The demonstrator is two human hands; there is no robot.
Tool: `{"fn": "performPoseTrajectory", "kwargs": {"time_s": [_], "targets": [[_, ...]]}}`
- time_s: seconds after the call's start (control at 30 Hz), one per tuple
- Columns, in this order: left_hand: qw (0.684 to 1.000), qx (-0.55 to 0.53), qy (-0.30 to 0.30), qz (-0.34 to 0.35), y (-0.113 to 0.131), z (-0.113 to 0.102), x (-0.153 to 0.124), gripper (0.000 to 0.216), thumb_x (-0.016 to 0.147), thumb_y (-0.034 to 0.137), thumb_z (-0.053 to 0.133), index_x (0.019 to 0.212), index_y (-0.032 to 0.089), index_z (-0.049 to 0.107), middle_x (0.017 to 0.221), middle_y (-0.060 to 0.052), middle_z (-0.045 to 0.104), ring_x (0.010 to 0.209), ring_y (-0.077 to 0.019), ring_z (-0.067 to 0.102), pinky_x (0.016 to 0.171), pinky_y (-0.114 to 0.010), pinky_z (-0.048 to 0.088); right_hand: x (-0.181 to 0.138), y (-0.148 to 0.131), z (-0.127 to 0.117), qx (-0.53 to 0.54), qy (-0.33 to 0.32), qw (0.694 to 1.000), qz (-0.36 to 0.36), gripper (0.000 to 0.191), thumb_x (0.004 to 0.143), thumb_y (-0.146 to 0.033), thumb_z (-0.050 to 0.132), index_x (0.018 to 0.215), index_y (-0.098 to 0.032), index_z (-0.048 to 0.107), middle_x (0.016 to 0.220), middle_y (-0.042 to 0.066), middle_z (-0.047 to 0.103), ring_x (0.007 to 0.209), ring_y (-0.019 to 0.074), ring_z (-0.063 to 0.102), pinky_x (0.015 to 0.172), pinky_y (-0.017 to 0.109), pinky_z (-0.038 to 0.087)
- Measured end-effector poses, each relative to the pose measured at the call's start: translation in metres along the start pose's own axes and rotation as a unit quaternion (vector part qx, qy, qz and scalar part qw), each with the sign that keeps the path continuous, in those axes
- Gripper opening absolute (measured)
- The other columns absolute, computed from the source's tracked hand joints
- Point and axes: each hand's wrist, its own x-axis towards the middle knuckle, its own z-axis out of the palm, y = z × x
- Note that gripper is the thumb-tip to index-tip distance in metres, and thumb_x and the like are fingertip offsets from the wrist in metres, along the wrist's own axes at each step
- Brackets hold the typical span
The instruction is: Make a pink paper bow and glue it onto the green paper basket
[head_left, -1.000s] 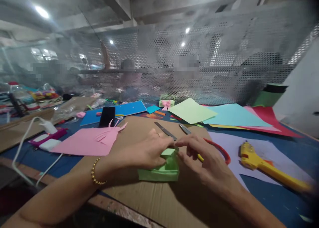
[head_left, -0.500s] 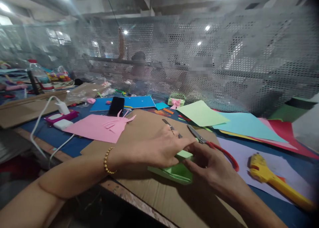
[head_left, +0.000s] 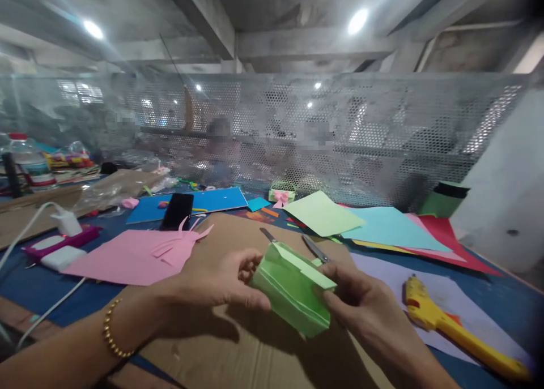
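A light green folded paper box [head_left: 293, 295] is tilted above the brown cardboard [head_left: 255, 349], its open side facing me. My right hand [head_left: 361, 301] pinches the right end of the box, thumb in front. At the left end, my left hand [head_left: 221, 284] closes loosely round the box, its thumb along the lower edge and its fingers curled behind. Beyond the box lie a grey blade [head_left: 267, 234] and scissors [head_left: 315, 247], whose handles are hidden by my right hand. A yellow glue gun [head_left: 446, 321] rests on lilac paper [head_left: 378, 270] to the right.
Pink cut paper [head_left: 123, 256], a black phone [head_left: 177, 210] and a purple power strip [head_left: 63, 244] with white cables are at left. Coloured sheets [head_left: 395, 227] lie at the back right. A small green basket with a pink bow [head_left: 281, 195] stands before the perforated screen [head_left: 255, 134].
The box has been lifted and tilted, showing more of its inside. My left hand has moved from the top flap to the left end. The camera view has tipped upward.
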Motion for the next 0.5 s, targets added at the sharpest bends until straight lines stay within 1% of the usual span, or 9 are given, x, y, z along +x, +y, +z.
{"fn": "performPoseTrajectory", "kwargs": {"time_s": [0.03,0.1,0.17,0.23,0.3,0.37,0.4,0.43,0.5], "targets": [[0.999,-0.043,-0.005,0.012,-0.001,0.005,0.003,0.057,0.072,0.023,0.081,0.126,0.021,0.061,0.119,-0.009,0.067,0.102,-0.0227,0.065,0.065,-0.022,0.050,-0.001,-0.001,-0.001,-0.004,0.003,1.000,0.002,0.016,0.081,-0.036,0.062,0.084,-0.021,0.069,0.069,-0.003,0.060,0.060,0.0120,0.052,0.054,0.022,0.039],[0.994,-0.102,-0.028,0.035,-0.003,0.010,0.010,0.054,0.069,0.020,0.083,0.120,0.017,0.065,0.113,-0.010,0.068,0.092,-0.0188,0.066,0.067,-0.022,0.051,-0.002,-0.001,-0.004,-0.023,0.002,1.000,-0.003,0.015,0.082,-0.036,0.061,0.084,-0.022,0.069,0.070,-0.003,0.061,0.061,0.0123,0.054,0.054,0.022,0.042],[0.986,-0.146,-0.058,0.050,-0.009,0.011,0.017,0.048,0.070,0.023,0.084,0.114,0.013,0.069,0.106,-0.011,0.070,0.085,-0.0172,0.066,0.070,-0.025,0.053,-0.002,0.001,-0.006,-0.056,-0.018,0.998,-0.015,0.015,0.086,-0.035,0.059,0.086,-0.024,0.069,0.076,-0.002,0.066,0.067,0.0147,0.060,0.056,0.022,0.045],[0.980,-0.171,-0.077,0.061,-0.017,0.008,0.020,0.044,0.074,0.027,0.084,0.112,0.011,0.070,0.104,-0.013,0.070,0.085,-0.0174,0.066,0.072,-0.026,0.055,-0.003,0.004,-0.007,-0.093,-0.038,0.994,-0.039,0.015,0.089,-0.034,0.057,0.091,-0.026,0.070,0.085,0.000,0.071,0.078,0.0179,0.066,0.059,0.022,0.050],[0.979,-0.175,-0.083,0.066,-0.025,0.006,0.020,0.043,0.077,0.027,0.082,0.116,0.012,0.069,0.104,-0.012,0.070,0.081,-0.0153,0.067,0.069,-0.025,0.055,-0.004,0.005,-0.008,-0.132,-0.033,0.987,-0.086,0.017,0.091,-0.032,0.056,0.099,-0.028,0.071,0.091,0.000,0.073,0.082,0.0189,0.069,0.060,0.022,0.053],[0.980,-0.167,-0.081,0.066,-0.030,0.006,0.019,0.045,0.080,0.027,0.081,0.120,0.013,0.067,0.104,-0.012,0.070,0.074,-0.0127,0.066,0.067,-0.024,0.055,-0.005,0.003,-0.007,-0.166,-0.009,0.975,-0.144,0.023,0.093,-0.031,0.056,0.112,-0.031,0.071,0.098,0.000,0.074,0.084,0.0183,0.071,0.065,0.022,0.057],[0.982,-0.161,-0.078,0.065,-0.032,0.006,0.018,0.046,0.081,0.027,0.081,0.122,0.013,0.066,0.106,-0.012,0.070,0.074,-0.0125,0.066,0.068,-0.025,0.055,-0.006,0.002,-0.007,-0.180,0.001,0.969,-0.168,0.027,0.094,-0.033,0.057,0.118,-0.032,0.069,0.103,0.001,0.074,0.086,0.0184,0.072,0.068,0.022,0.059],[0.983,-0.157,-0.075,0.063,-0.033,0.007,0.017,0.047,0.081,0.028,0.081,0.123,0.014,0.066,0.108,-0.013,0.070,0.076,-0.0131,0.067,0.070,-0.025,0.056,-0.007,0.000,-0.007,-0.191,0.007,0.964,-0.184,0.031,0.095,-0.035,0.058,0.124,-0.033,0.067,0.107,0.001,0.074,0.089,0.0188,0.072,0.070,0.022,0.060],[0.985,-0.148,-0.064,0.066,-0.034,0.009,0.015,0.047,0.083,0.029,0.080,0.125,0.014,0.065,0.113,-0.014,0.069,0.085,-0.0159,0.068,0.074,-0.026,0.056,-0.010,-0.003,-0.008,-0.210,0.007,0.958,-0.194,0.038,0.095,-0.040,0.061,0.132,-0.034,0.063,0.112,0.003,0.074,0.092,0.0211,0.073,0.068,0.024,0.062]]}}
